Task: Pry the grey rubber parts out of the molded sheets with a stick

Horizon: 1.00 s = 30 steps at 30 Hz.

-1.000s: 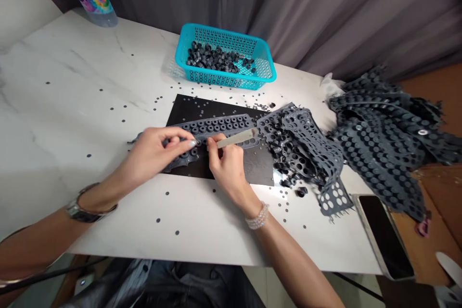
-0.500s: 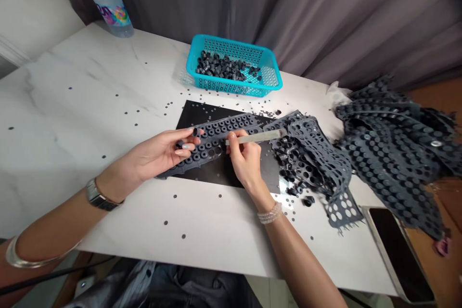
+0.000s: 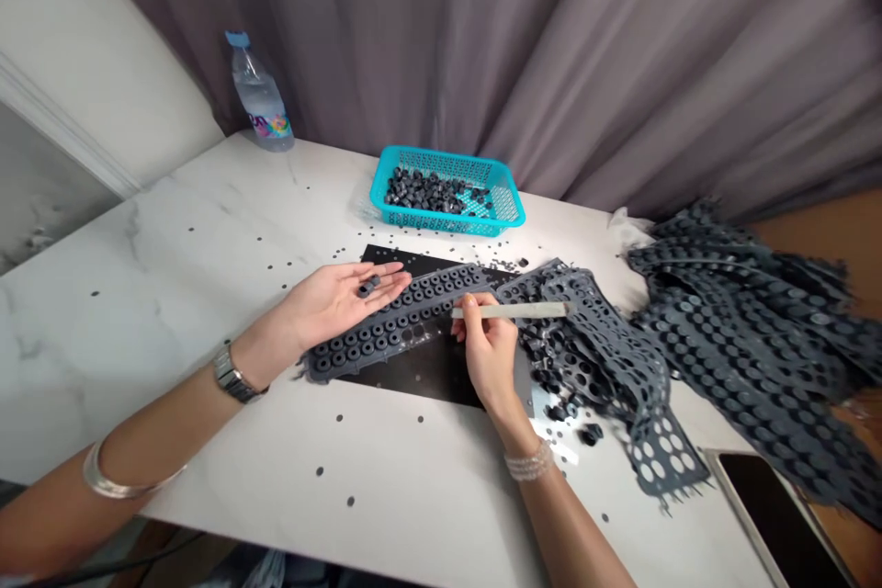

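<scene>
Grey curtain at the back, white marbled table (image 3: pixel 172 294) out front, peppered with tiny punched-out black dots. Left hand (image 3: pixel 341 299) is turned palm up just beside the ringed rubber strip (image 3: pixel 406 323), fingers spread flat, and a couple of small black rubber rings (image 3: pixel 368 285) sit loose in the palm with nothing pinching them. Right hand (image 3: pixel 491 351) is clamped round a flat pale stick (image 3: pixel 514 310), thumb and fingertips near its left end, the stick lying level and pointing toward the heap of emptied perforated sheet (image 3: pixel 606 358). The strip rests on a black mat (image 3: pixel 427 377), with many rings seated in it and a few holes showing empty near the right hand. A turquoise basket (image 3: pixel 447 222) of loose rings stands beyond the mat, apart from both hands.

As I judge it, the open palm is the weak point: round rings roll, so a slight cupping and a level wrist would keep them in. The stick is best held low and clear of the strip, so its tip snags nothing
</scene>
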Motion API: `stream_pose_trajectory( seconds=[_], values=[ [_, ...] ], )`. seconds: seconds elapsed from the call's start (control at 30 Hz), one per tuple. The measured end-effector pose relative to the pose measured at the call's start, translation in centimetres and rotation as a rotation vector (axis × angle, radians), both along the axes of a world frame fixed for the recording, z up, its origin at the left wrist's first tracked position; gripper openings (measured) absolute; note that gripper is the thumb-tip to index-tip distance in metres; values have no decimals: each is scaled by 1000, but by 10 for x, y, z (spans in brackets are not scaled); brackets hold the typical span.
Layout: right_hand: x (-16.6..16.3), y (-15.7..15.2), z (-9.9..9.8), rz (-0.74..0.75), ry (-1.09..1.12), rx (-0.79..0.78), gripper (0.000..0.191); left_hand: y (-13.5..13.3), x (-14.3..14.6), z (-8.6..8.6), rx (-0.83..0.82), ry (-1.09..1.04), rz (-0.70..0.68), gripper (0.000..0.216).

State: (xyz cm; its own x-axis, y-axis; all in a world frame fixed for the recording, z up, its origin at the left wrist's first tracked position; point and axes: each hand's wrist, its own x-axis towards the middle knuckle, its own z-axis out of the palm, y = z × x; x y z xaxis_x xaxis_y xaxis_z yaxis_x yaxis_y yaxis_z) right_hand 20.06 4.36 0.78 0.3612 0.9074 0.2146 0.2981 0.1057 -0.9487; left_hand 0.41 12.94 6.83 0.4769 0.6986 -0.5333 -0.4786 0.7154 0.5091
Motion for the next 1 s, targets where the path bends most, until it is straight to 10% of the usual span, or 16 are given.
stream_pose_trajectory(
  seconds=[0.3, 0.43, 0.6, 0.7, 0.83, 1.0],
  values=[
    [-1, 0, -1, 1, 32, -10, 34, 125, 95, 68, 340, 390, 114, 83],
    [-3, -4, 5, -24, 70, -13, 33, 124, 100, 45, 663, 639, 63, 91],
    [4, -6, 13, -56, 20, -23, 33, 77, 41, 6, 1018, 842, 60, 67],
    [20, -1, 13, -173, -46, -40, 32, 51, -3, -13, 1309, 1237, -238, 38],
    [42, 9, 4, -230, 76, -38, 36, 34, -32, -39, 1393, 1450, -529, 36],
    [47, 13, -13, -139, -9, -83, 34, 38, -17, -57, 1439, 1374, -563, 18]
  ],
)
